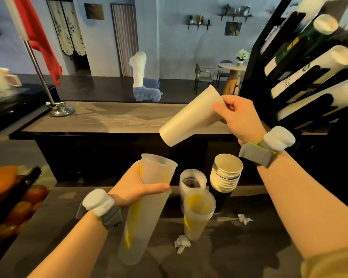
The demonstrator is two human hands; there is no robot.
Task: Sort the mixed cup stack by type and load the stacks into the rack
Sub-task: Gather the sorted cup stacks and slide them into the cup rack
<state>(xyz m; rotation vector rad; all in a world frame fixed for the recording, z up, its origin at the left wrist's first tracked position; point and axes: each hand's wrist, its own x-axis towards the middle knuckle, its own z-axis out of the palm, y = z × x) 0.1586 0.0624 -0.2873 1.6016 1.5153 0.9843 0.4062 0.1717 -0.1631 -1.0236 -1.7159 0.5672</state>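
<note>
My left hand (138, 187) grips a tall stack of frosted plastic cups (143, 215) with yellow print, its base resting on the lower counter. My right hand (238, 117) holds a single plain frosted cup (189, 119) by its rim, tilted, base pointing down-left, in the air above the stack. On the counter stand a short stack of frosted yellow-print cups (198, 213), a clear printed cup stack (192, 180) behind it, and a stack of dark paper cups (225, 177). The black cup rack (255, 67) at the right holds several white cup stacks (309, 65).
Crumpled paper bits (181, 243) lie on the lower counter (239, 247). Fruit in a container (10, 199) sits at the left. A raised wooden ledge (109, 119) carries a flag stand (61, 110). A white mug (0, 78) sits far left.
</note>
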